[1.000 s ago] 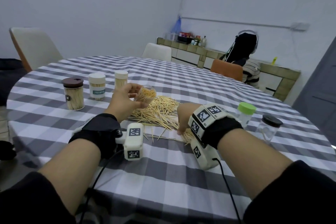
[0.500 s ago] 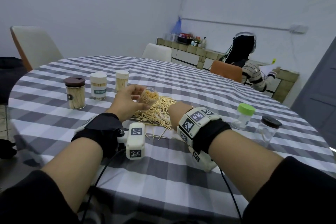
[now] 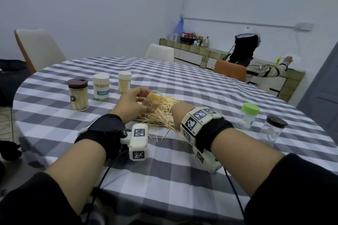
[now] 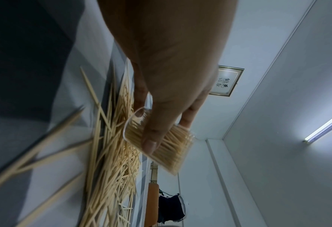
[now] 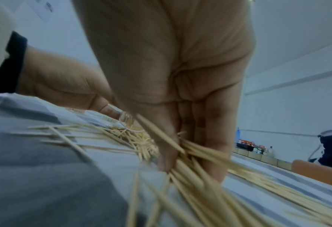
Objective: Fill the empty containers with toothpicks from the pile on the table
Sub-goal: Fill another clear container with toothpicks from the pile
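- Toothpicks are the job here, and the pile lies loose on the checked desk in the middle, between your two hands, with a few strays on the near side.
- The three filled containers stand capped in a row at the far left. Two more, a green-lidded jar and a dark-lidded jar, stand at the right, well apart from the pile, and look almost empty.
- Your left hand holds a clear open container tilted over the far left edge of the pile, mouth turned toward the right. Thumb and fingers curl round its wall, and it looks nearly full.
- Your right hand is down in the near right part of the pile. In the right wrist view its thumb and fingers are pressed together on a small bundle of toothpicks, pinching them against the desk.
- The step in hand looks like gathering another bundle for the open container.
- Next, I judge, you need to lift that bundle with the sticks lying parallel, carry it left to the container's mouth and slide it in lengthwise. Since there is little room left, a crossed stick could jam or spill, so straighten the bundle first.
- After that the container will probably want its lid. I cannot see one in these views.
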